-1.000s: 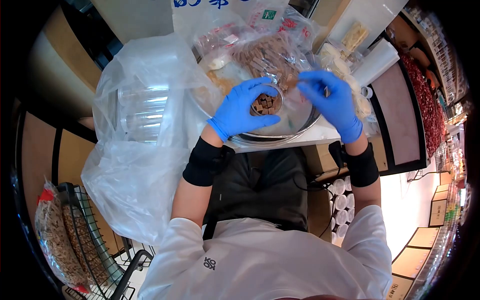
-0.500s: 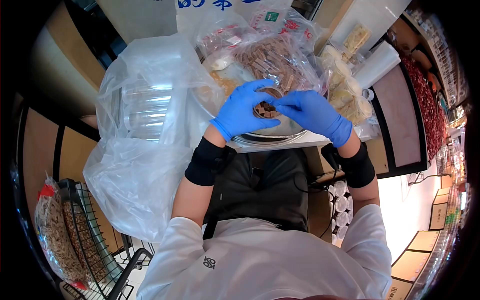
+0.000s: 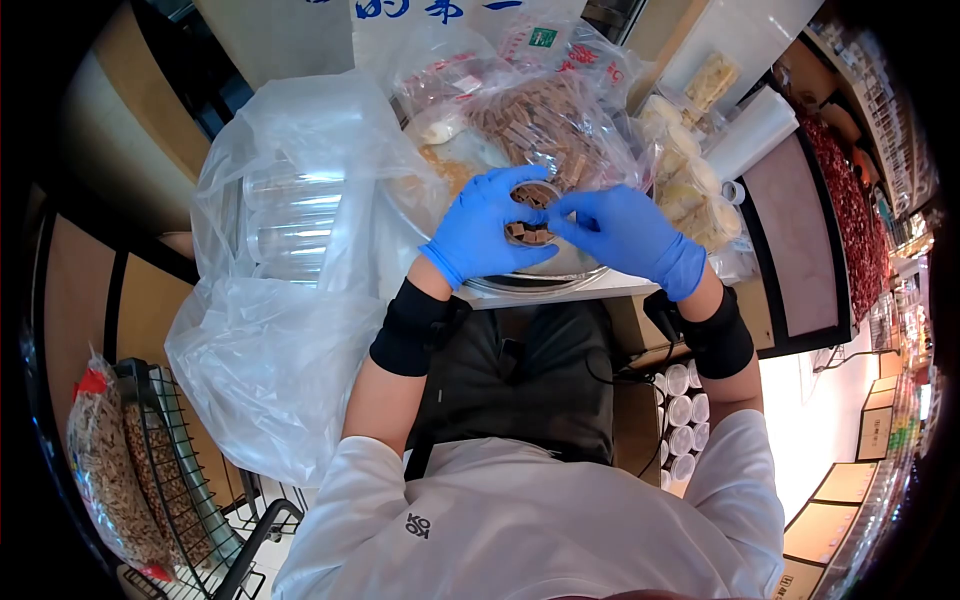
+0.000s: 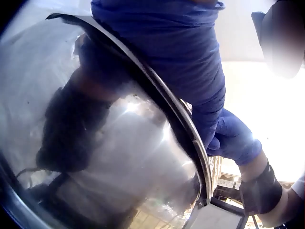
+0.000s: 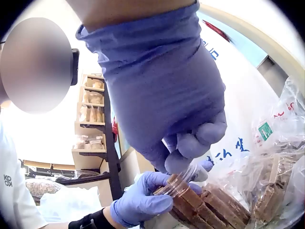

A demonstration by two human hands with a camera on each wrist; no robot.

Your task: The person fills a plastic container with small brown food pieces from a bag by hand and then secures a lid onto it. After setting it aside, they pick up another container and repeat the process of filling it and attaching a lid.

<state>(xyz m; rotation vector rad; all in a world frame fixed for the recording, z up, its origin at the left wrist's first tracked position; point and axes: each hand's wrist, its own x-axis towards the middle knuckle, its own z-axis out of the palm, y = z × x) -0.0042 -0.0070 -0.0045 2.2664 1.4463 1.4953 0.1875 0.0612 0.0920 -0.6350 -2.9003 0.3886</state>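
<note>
In the head view my blue-gloved left hand [image 3: 485, 230] grips a small clear plastic jar [image 5: 194, 170] of brown blocks [image 3: 529, 235], thumb and fingers curled round its sides. My gloved right hand [image 3: 628, 238] is at the jar's mouth, fingertips drawn together over the blocks; I cannot tell whether a block is between them. The right wrist view shows its curled fingers [image 5: 195, 143] right at the clear rim. Just beyond the jar, a clear bag of brown bars [image 3: 550, 115] lies on a round metal pan [image 3: 540, 287]. The pan's shiny side [image 4: 147, 143] fills much of the left wrist view.
A plastic bag [image 3: 270, 390] drapes over the left side, with clear empty jars [image 3: 295, 225] in it. Filled containers [image 3: 690, 190] and a white roll [image 3: 755, 130] stand right. White-lidded tubs [image 3: 680, 420] are below the table; a wire cart [image 3: 185, 450] stands lower left.
My right hand has come left from beside the bag of bars to the jar's mouth, its fingers now drawn together there. My left hand keeps its grip on the jar.
</note>
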